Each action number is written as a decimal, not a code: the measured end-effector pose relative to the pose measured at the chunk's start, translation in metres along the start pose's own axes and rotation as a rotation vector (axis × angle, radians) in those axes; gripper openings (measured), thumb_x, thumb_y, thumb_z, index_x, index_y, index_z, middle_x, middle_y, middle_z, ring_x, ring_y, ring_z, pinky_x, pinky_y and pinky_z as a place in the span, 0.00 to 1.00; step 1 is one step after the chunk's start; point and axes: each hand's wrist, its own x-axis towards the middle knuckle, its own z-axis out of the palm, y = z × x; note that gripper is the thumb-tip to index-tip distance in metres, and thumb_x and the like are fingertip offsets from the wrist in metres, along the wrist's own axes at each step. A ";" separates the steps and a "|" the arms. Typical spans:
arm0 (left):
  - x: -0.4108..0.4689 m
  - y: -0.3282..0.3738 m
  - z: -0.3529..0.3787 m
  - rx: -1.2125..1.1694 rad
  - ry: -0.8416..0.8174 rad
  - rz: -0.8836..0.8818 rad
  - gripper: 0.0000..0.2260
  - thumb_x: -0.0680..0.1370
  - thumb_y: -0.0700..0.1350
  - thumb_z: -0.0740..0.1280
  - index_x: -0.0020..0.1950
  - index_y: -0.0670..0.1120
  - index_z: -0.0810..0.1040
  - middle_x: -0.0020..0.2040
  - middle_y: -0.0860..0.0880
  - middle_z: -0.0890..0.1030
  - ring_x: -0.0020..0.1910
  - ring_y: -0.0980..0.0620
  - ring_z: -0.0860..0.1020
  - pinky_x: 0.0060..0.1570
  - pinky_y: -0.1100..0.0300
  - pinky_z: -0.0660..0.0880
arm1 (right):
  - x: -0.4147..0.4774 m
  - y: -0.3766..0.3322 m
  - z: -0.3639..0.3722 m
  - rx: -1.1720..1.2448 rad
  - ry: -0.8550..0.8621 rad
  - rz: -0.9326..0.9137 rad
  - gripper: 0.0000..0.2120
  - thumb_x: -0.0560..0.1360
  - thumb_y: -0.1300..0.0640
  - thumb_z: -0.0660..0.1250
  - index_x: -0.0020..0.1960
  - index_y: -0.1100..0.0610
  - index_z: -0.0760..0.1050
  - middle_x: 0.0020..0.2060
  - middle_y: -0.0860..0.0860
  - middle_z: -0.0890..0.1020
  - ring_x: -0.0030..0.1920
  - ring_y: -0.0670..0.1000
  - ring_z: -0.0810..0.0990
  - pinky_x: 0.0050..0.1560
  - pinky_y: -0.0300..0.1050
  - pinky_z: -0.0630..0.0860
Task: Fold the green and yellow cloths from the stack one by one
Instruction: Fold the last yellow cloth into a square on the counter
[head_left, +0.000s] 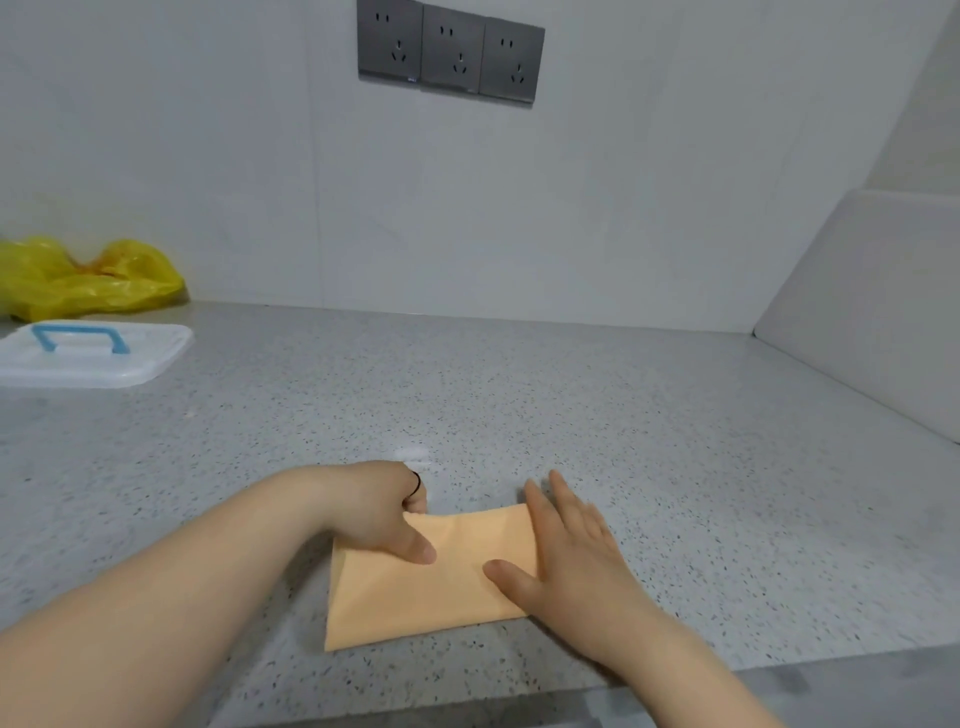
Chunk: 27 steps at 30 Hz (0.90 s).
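A pale yellow-orange cloth (415, 587), folded into a small rectangle, lies on the speckled grey counter (519, 395) near its front edge. My left hand (384, 512) is at the cloth's far left corner, thumb on top and fingers curled past the far edge, pinching it. My right hand (566, 551) lies flat with straight fingers on the cloth's right end, thumb pointing left across the fabric. No green cloth and no stack are in view.
A clear plastic lid with a blue handle (88, 353) lies at the far left, and a crumpled yellow plastic bag (83, 278) sits behind it against the wall. A white panel (872, 306) leans at the right. Three wall sockets (451, 52) are above.
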 end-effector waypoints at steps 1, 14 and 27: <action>-0.002 0.000 0.001 -0.020 0.022 0.025 0.09 0.73 0.52 0.68 0.41 0.54 0.68 0.39 0.59 0.71 0.38 0.61 0.70 0.37 0.68 0.66 | 0.000 0.000 -0.001 0.048 0.017 0.018 0.42 0.73 0.37 0.58 0.75 0.50 0.38 0.75 0.49 0.40 0.75 0.48 0.39 0.72 0.43 0.36; -0.075 -0.041 -0.011 -0.248 0.433 0.019 0.09 0.74 0.51 0.68 0.39 0.57 0.67 0.34 0.54 0.70 0.32 0.60 0.69 0.31 0.71 0.64 | 0.029 -0.057 -0.025 0.882 -0.046 0.075 0.07 0.77 0.55 0.62 0.52 0.55 0.74 0.47 0.51 0.80 0.44 0.47 0.77 0.48 0.40 0.73; -0.202 -0.167 -0.062 -0.329 0.831 -0.382 0.08 0.73 0.50 0.69 0.38 0.59 0.71 0.39 0.61 0.74 0.38 0.64 0.71 0.31 0.72 0.64 | 0.115 -0.267 -0.011 0.826 -0.191 -0.285 0.10 0.78 0.66 0.56 0.54 0.62 0.73 0.34 0.50 0.72 0.32 0.47 0.71 0.25 0.35 0.72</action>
